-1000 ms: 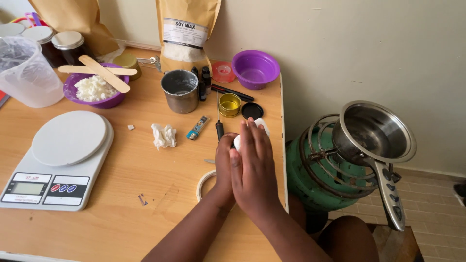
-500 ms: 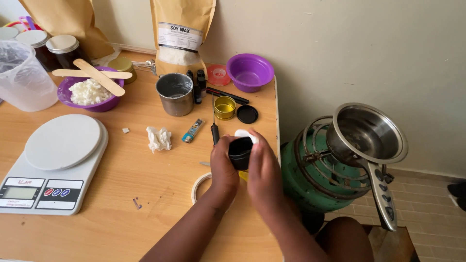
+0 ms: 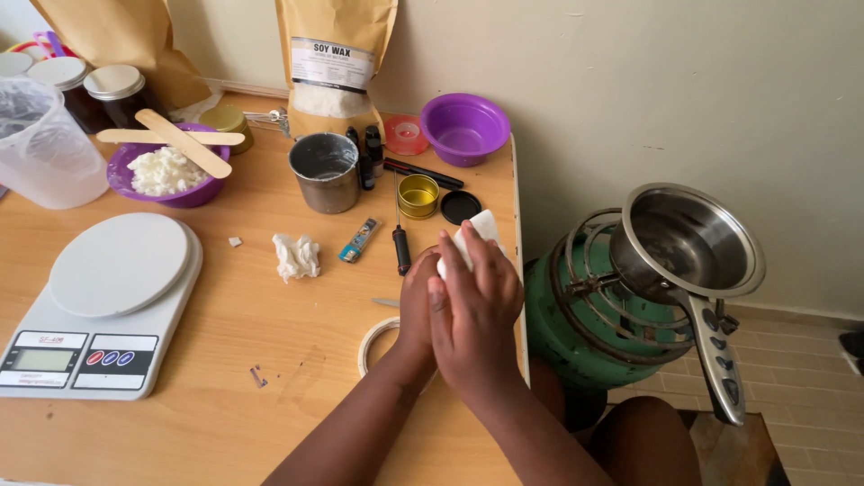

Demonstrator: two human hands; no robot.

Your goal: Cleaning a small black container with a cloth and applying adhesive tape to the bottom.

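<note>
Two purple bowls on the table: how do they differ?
The purple bowl by the wall looks empty; the purple bowl at left holds white flakes. The left one has two wooden sticks lying across its rim; the other has nothing on it. Both are purple, round and upright.

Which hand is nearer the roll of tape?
Left. The left hand is right above the roll of tape; the right hand sits farther right, holding a white tissue.
</note>
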